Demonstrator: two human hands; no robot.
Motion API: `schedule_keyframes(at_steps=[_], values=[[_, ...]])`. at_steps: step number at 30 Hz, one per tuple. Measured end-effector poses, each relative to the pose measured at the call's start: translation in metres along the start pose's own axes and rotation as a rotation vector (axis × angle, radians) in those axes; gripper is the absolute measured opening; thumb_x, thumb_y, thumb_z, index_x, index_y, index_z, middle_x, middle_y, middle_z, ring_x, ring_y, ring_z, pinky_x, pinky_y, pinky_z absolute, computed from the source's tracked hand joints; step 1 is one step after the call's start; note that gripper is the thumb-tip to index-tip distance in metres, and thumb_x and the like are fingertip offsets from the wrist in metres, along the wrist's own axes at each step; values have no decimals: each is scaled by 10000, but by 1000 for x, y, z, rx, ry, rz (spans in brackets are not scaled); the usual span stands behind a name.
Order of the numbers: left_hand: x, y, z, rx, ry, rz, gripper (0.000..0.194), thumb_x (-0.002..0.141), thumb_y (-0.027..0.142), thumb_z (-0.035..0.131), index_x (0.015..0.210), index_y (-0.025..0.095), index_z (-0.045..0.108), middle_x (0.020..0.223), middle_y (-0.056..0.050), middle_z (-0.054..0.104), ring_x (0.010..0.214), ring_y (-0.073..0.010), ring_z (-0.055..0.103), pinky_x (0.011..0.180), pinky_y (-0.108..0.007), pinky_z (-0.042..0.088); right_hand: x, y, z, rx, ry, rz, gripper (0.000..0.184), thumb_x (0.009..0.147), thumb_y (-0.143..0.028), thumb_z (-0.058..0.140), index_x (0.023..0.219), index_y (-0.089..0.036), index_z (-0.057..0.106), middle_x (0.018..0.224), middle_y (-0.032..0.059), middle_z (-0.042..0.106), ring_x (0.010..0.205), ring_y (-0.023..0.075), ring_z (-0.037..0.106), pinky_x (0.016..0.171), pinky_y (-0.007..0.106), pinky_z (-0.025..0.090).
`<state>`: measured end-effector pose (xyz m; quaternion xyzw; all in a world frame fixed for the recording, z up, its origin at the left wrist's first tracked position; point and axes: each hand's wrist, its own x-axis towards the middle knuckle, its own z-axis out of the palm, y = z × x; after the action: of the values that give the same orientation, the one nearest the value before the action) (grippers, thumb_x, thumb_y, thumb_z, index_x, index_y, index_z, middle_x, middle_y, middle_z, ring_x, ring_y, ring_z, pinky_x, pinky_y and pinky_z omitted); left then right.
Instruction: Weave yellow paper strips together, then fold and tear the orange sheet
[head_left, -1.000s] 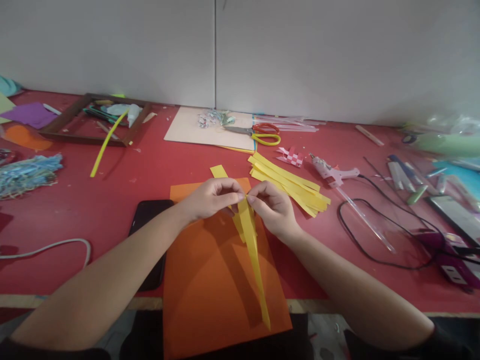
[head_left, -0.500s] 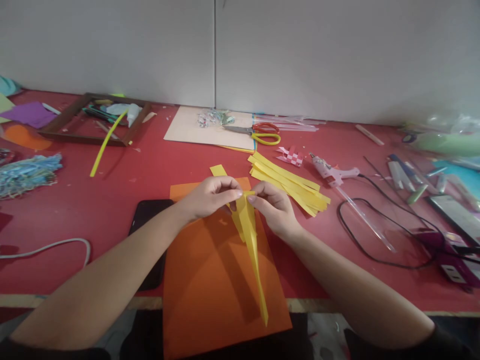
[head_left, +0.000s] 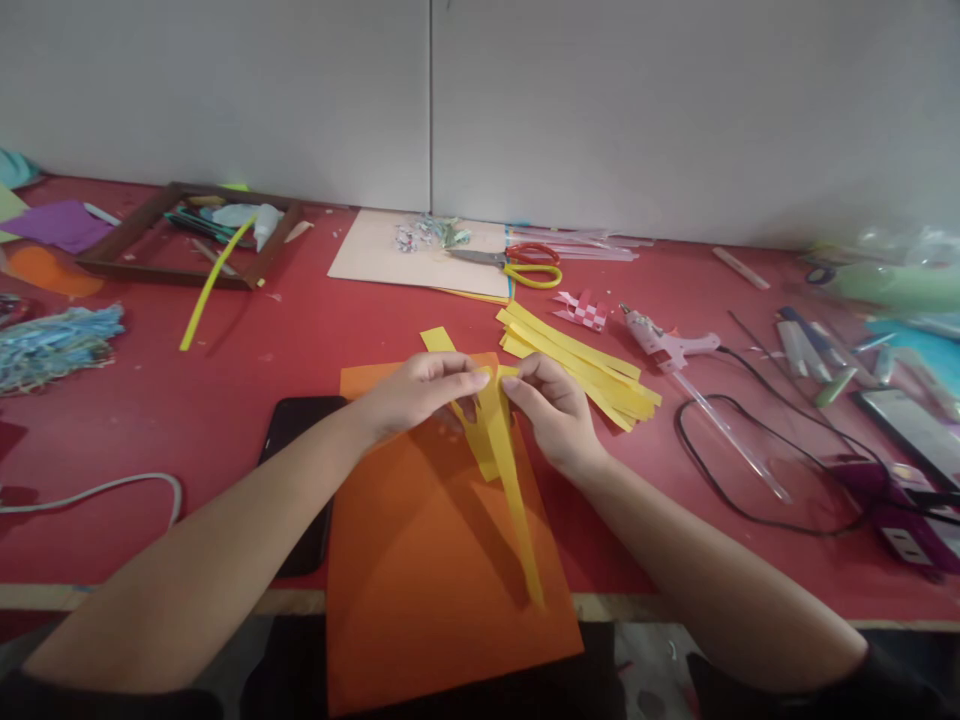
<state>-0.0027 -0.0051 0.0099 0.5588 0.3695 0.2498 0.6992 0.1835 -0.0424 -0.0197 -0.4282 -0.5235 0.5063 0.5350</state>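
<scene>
A yellow paper strip [head_left: 510,480] is pinched near its upper end by both hands, its long tail hanging toward me. My left hand [head_left: 435,393] closes thumb and fingers on the strip's top from the left. From the right, my right hand [head_left: 553,408] pinches a short part of the same strip that bends sideways. Another yellow strip [head_left: 480,447] shows below and behind my left fingers; whether it joins the held one is hidden. Beneath the hands lies an orange sheet [head_left: 420,580], overhanging the table's front edge. A pile of yellow strips [head_left: 577,360] rests just beyond my right hand.
Scissors [head_left: 517,262] lie on a pale board [head_left: 367,255] at the back. To the right are a pink glue gun [head_left: 664,345], its looping cable, and pens [head_left: 802,345]. A dark phone [head_left: 300,430] sits under my left forearm; a brown frame [head_left: 142,225] stands far left.
The top of the strip has shifted, with a short part now bent to the right in my right fingers. Its hanging tail has turned flatter and its tip sits slightly higher.
</scene>
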Motion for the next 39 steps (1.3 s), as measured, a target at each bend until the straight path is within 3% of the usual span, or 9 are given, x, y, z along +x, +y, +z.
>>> schedule_keyframes(at_steps=[5,9,22,29,35,39], values=[[2,-3,-1,72,-40,13,295,821,429,701,841,141,640,756,-32,663,638,-141,653,584,-279,570,1,5,-2,56,-37,57,252,859,-424,697,786,-218,571,611,-42,583,542,112,543,539,254,450],[2,-5,-3,82,1,22,294,809,418,716,761,154,594,683,1,614,601,-135,632,540,-273,571,0,4,-3,23,-71,76,304,831,-426,726,733,-210,537,570,-53,557,507,100,507,492,234,398],[2,-4,-2,54,30,44,292,805,384,722,691,162,570,645,16,586,585,-114,608,531,-233,544,-1,3,-1,-7,-29,31,298,839,-394,725,724,-217,515,566,-57,554,489,94,498,471,226,394],[2,-1,0,39,90,58,284,791,378,735,695,163,576,639,18,587,587,-109,599,510,-205,497,1,3,-2,16,-1,47,338,825,-452,730,721,-226,502,552,-54,583,480,106,531,499,246,445],[-1,-3,-1,75,-59,44,249,840,403,700,827,160,649,758,2,627,663,-107,595,631,-235,517,2,5,-3,38,3,54,314,846,-442,716,739,-227,512,581,-50,586,518,109,540,546,257,459],[1,-5,-2,119,-66,63,264,842,420,691,904,165,664,830,-15,637,729,-126,597,628,-238,499,3,7,-5,73,-27,69,288,850,-451,705,763,-224,550,618,-37,601,549,118,547,565,267,469]])
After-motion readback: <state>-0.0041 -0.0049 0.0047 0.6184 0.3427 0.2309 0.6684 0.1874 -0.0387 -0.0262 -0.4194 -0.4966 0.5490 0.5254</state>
